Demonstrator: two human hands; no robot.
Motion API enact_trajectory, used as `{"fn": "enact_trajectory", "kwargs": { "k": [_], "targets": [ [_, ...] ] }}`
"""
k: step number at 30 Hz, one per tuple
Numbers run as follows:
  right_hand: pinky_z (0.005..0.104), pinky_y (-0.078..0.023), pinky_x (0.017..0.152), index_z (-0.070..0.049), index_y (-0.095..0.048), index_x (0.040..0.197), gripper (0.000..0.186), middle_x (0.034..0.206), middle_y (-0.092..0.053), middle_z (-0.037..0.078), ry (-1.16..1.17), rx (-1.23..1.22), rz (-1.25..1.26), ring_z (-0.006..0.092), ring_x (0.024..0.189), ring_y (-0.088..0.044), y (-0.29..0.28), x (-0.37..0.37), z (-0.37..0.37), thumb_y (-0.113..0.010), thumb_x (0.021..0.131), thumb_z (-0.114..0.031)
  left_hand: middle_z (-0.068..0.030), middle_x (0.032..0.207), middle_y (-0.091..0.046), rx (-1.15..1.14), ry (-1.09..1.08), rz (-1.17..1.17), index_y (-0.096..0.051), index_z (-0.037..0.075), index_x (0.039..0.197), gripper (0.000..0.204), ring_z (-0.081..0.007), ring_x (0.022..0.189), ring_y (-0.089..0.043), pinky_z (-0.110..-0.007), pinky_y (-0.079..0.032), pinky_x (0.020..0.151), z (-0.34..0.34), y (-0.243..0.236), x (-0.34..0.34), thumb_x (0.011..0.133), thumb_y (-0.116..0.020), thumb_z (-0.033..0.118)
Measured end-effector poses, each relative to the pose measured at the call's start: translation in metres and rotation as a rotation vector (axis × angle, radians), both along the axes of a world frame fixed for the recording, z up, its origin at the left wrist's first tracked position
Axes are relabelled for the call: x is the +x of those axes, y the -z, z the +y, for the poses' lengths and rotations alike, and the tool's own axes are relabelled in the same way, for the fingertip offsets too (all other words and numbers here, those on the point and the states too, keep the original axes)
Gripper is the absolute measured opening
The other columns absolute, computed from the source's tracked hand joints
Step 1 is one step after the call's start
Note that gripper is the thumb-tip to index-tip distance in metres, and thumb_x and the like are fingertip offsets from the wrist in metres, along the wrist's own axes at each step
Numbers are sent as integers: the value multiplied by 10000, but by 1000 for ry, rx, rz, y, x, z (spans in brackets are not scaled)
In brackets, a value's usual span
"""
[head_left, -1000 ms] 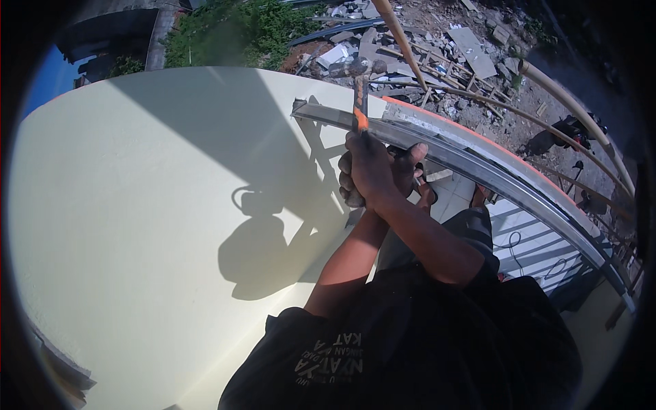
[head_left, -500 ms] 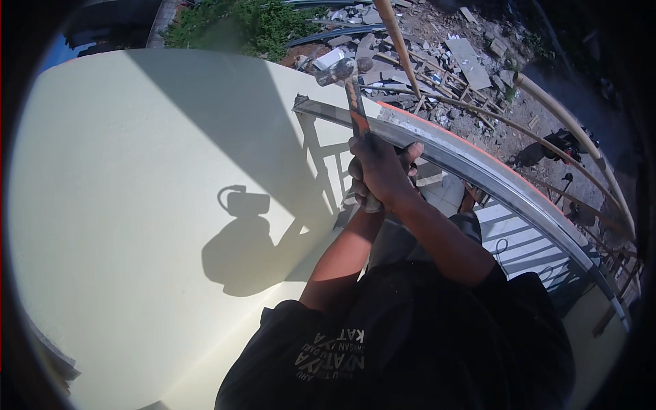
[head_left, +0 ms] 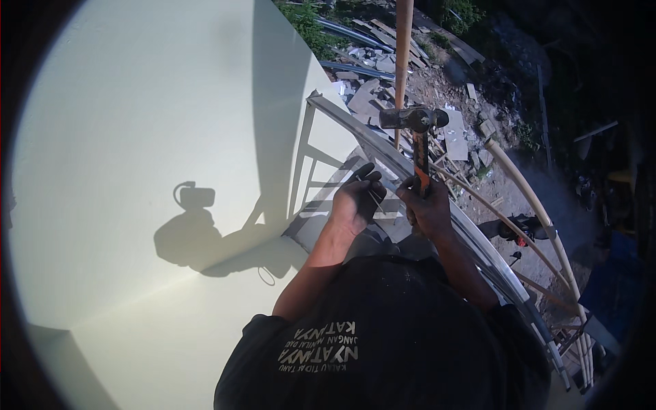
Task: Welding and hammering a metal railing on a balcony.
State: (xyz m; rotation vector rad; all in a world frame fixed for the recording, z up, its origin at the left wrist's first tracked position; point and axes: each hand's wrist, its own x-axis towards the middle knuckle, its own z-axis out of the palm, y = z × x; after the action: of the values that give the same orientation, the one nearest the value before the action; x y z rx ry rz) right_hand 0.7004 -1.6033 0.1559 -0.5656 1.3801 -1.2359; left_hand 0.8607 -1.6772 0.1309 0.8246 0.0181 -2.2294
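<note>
My right hand (head_left: 427, 208) grips a ball-peen hammer (head_left: 413, 119) by its black-and-orange handle, head upward, over a metal railing. My left hand (head_left: 357, 203) is apart from it, to the left, with fingers wrapped round a slender tool (head_left: 359, 173) that has a dark handle and seems to show a thin metal shaft below the fingers. The pale metal railing (head_left: 342, 117) runs diagonally beneath and beside both hands, down to the lower right; whether either hand touches it I cannot tell.
A cream wall (head_left: 123, 137) with my shadow on it fills the left. Bamboo poles (head_left: 403, 48) stand beyond the railing, some curving down the right side. Far below lie rubble (head_left: 454, 140) and a dark, indistinct machine or figure (head_left: 509, 229). Greenery (head_left: 304, 27) grows at the top.
My hands, earlier clasped together, are now separated, with the slender tool showing in the left. The hammer has moved right and down, and my view has turned, so the wall fills more.
</note>
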Motion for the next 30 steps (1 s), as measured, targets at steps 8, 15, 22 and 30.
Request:
{"fn": "enact_trajectory", "kwargs": {
  "k": [8, 15, 22, 30],
  "targets": [
    [254, -379, 377, -5, -622, 890, 189, 607, -566, 16, -97, -25, 66, 95, 413, -507, 12, 10, -19, -757, 811, -111, -215, 1265, -573, -352, -124, -166, -447, -14, 1301, 358, -309, 1152, -582, -414, -469, 1011, -1, -17, -17, 944, -466, -25],
    [269, -404, 410, -5, -627, 863, 150, 591, -575, 30, -195, -31, 8, 104, 443, -534, 0, 6, -26, -726, 828, -112, -223, 1245, -586, -425, -101, -157, -478, -22, 1268, 310, -310, 1112, -605, -414, -473, 998, 0, -19, -13, 970, -481, 61],
    [278, -391, 405, -14, -600, 818, 112, 572, -553, 25, -86, -72, 57, 97, 424, -504, 1, 11, -45, -688, 833, -82, -142, 991, -681, -409, -2, -796, -624, -45, 1113, 241, -200, 831, -638, -317, -508, 771, -33, -25, 28, 964, -514, 109],
    [285, -378, 404, -17, -608, 813, 151, 557, -537, 14, -183, 28, 89, 98, 428, -500, 18, 18, -52, -722, 809, -116, -132, 885, -691, -1752, 595, -1267, -754, 84, 953, 201, -322, 762, -657, -358, -513, 717, -71, -30, 50, 759, -710, 113]
  ]
}}
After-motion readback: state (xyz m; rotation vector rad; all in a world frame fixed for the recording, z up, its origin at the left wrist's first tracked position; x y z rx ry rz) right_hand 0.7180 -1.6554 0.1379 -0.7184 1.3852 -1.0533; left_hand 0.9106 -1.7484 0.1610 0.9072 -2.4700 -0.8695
